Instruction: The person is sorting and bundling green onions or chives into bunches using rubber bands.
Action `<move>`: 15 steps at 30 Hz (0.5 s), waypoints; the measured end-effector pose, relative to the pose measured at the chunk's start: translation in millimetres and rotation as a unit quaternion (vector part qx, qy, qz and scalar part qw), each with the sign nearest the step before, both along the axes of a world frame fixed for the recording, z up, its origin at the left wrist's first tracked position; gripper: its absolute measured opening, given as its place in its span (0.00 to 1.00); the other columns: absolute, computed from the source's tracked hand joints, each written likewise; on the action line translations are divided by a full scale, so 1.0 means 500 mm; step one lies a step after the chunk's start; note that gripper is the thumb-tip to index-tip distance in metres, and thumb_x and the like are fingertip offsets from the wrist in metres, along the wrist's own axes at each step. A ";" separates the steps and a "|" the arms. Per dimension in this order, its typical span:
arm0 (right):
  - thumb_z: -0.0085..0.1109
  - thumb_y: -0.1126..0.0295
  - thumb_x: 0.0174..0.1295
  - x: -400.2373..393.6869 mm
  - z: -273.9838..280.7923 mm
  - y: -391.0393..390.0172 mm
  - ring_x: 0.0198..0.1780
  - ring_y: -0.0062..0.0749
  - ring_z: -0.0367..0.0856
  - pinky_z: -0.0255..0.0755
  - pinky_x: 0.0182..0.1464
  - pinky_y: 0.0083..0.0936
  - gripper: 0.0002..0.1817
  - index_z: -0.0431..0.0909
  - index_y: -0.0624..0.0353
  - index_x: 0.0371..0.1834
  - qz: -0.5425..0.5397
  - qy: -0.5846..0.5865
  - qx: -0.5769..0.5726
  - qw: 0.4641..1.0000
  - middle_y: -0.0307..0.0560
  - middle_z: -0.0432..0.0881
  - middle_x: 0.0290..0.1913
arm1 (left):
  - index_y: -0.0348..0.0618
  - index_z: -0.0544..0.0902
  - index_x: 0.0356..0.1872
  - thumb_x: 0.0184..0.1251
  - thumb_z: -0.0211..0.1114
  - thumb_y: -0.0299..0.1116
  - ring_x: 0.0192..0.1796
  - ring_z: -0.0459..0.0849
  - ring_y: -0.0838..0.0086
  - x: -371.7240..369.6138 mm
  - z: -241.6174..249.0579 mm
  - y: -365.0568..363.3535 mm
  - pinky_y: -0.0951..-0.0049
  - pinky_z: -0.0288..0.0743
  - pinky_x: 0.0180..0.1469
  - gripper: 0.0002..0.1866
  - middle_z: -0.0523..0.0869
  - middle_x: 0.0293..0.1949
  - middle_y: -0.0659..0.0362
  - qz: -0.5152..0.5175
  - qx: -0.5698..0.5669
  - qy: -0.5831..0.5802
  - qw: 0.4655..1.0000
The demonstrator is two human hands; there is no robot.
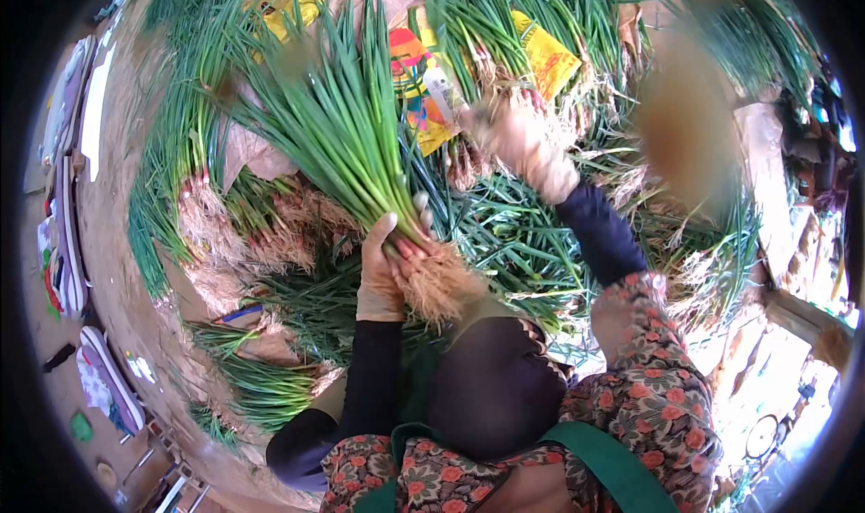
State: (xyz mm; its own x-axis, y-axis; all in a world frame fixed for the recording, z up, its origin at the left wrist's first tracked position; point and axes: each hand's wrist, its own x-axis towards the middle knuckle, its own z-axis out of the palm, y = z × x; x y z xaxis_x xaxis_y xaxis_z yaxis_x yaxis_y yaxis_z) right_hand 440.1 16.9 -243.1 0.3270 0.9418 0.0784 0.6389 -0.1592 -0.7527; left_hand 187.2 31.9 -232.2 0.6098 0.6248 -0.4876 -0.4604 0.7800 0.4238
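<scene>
My left hand [383, 265] is wrapped round a bunch of green onions [374, 153] just above the roots. Their long green leaves fan out toward the top, and the pale, stringy roots [437, 283] hang below my fingers. To the right, my right hand [532, 148] is smeared by motion, so its fingers and anything in them cannot be made out. It is near a yellow and red printed wrapper [423, 81] and the root ends of other green onions [482, 63].
More green onion bundles [203, 180] lie at the left and along the top. Loose leaves [523, 234] cover the floor under my right arm. Another yellow wrapper [545, 58] lies among the bundles. A blurred brown patch hides part of the upper right. Bare ground [108, 270] shows at the left.
</scene>
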 end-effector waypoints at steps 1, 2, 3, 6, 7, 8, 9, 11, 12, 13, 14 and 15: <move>0.59 0.59 0.59 -0.056 0.009 -0.040 0.32 0.35 0.81 0.74 0.33 0.32 0.14 0.79 0.59 0.37 0.059 0.000 -0.025 0.998 0.49 0.82 0.33 | 0.31 0.66 0.59 0.60 0.62 0.41 0.39 0.81 0.66 0.001 -0.005 0.005 0.67 0.79 0.40 0.31 0.80 0.45 0.45 -0.012 0.013 -0.003 1.000; 0.59 0.58 0.58 -0.100 0.018 -0.073 0.33 0.37 0.81 0.75 0.35 0.32 0.15 0.78 0.58 0.39 0.116 -0.003 -0.048 0.992 0.48 0.83 0.36 | 0.32 0.64 0.60 0.59 0.63 0.41 0.39 0.81 0.66 0.003 -0.013 0.007 0.67 0.79 0.40 0.32 0.79 0.48 0.44 -0.026 0.028 -0.008 0.999; 0.60 0.59 0.58 -0.140 0.021 -0.107 0.35 0.39 0.81 0.75 0.37 0.32 0.16 0.77 0.57 0.43 0.142 0.007 -0.056 0.988 0.48 0.82 0.38 | 0.33 0.62 0.61 0.60 0.62 0.41 0.47 0.79 0.62 -0.016 -0.042 0.009 0.61 0.78 0.46 0.33 0.76 0.51 0.43 -0.051 0.001 0.001 0.999; 0.60 0.59 0.59 -0.165 0.008 -0.151 0.39 0.37 0.81 0.74 0.43 0.29 0.17 0.77 0.55 0.48 0.193 0.094 -0.122 0.969 0.49 0.81 0.39 | 0.32 0.64 0.60 0.60 0.62 0.41 0.52 0.78 0.60 -0.002 -0.021 0.001 0.60 0.77 0.49 0.32 0.76 0.53 0.45 -0.057 -0.036 -0.005 0.998; 0.60 0.60 0.59 -0.164 0.006 -0.156 0.40 0.36 0.80 0.73 0.44 0.28 0.17 0.77 0.55 0.48 0.208 0.133 -0.149 0.957 0.49 0.81 0.38 | 0.31 0.66 0.58 0.59 0.63 0.41 0.51 0.78 0.61 0.003 -0.009 -0.001 0.63 0.78 0.48 0.31 0.77 0.51 0.46 -0.045 -0.039 -0.012 0.998; 0.57 0.57 0.62 -0.143 0.004 -0.149 0.40 0.28 0.78 0.72 0.46 0.26 0.17 0.77 0.56 0.47 0.235 0.294 -0.204 0.904 0.44 0.80 0.35 | 0.31 0.66 0.58 0.59 0.63 0.41 0.51 0.78 0.61 -0.005 -0.009 -0.002 0.61 0.77 0.49 0.30 0.77 0.51 0.46 -0.056 -0.033 -0.012 0.998; 0.55 0.53 0.63 -0.135 -0.003 -0.133 0.41 0.25 0.77 0.71 0.46 0.26 0.19 0.77 0.57 0.47 0.226 0.439 -0.171 0.852 0.42 0.80 0.38 | 0.31 0.67 0.57 0.59 0.63 0.41 0.52 0.78 0.61 -0.013 -0.012 -0.001 0.60 0.76 0.51 0.30 0.77 0.51 0.47 -0.067 -0.026 -0.012 0.997; 0.50 0.46 0.64 -0.122 -0.002 -0.118 0.40 0.19 0.74 0.68 0.42 0.19 0.25 0.76 0.58 0.47 0.190 0.558 -0.190 0.785 0.37 0.79 0.42 | 0.31 0.69 0.55 0.60 0.62 0.41 0.51 0.78 0.60 -0.018 -0.024 -0.001 0.57 0.75 0.52 0.28 0.78 0.48 0.47 -0.077 -0.025 -0.015 0.997; 0.51 0.43 0.62 -0.151 -0.036 -0.102 0.37 0.15 0.72 0.67 0.38 0.14 0.29 0.73 0.59 0.51 0.179 0.633 -0.131 0.742 0.35 0.77 0.36 | 0.31 0.70 0.53 0.60 0.62 0.41 0.48 0.79 0.60 -0.018 -0.037 -0.003 0.57 0.75 0.52 0.26 0.79 0.46 0.48 -0.076 -0.034 -0.016 0.996; 0.54 0.43 0.61 -0.164 -0.008 -0.089 0.34 0.15 0.71 0.66 0.35 0.14 0.30 0.71 0.59 0.53 0.144 0.583 -0.123 0.790 0.34 0.75 0.33 | 0.31 0.71 0.52 0.61 0.61 0.40 0.46 0.80 0.60 -0.018 -0.047 -0.007 0.56 0.76 0.51 0.25 0.80 0.43 0.48 -0.078 -0.044 -0.015 0.996; 0.56 0.43 0.59 -0.177 0.019 -0.077 0.31 0.14 0.70 0.65 0.32 0.14 0.32 0.70 0.59 0.55 0.106 0.530 -0.114 0.833 0.32 0.73 0.30 | 0.31 0.72 0.50 0.61 0.61 0.40 0.44 0.81 0.60 -0.020 -0.054 -0.012 0.56 0.76 0.51 0.23 0.81 0.41 0.48 -0.081 -0.056 -0.014 0.995; 0.59 0.45 0.58 -0.197 -0.023 -0.049 0.23 0.15 0.68 0.63 0.24 0.16 0.33 0.69 0.60 0.56 0.023 0.590 -0.175 0.788 0.30 0.70 0.25 | 0.30 0.74 0.47 0.63 0.59 0.39 0.37 0.81 0.61 -0.004 -0.048 -0.021 0.58 0.77 0.48 0.20 0.81 0.34 0.47 -0.032 -0.070 0.027 0.997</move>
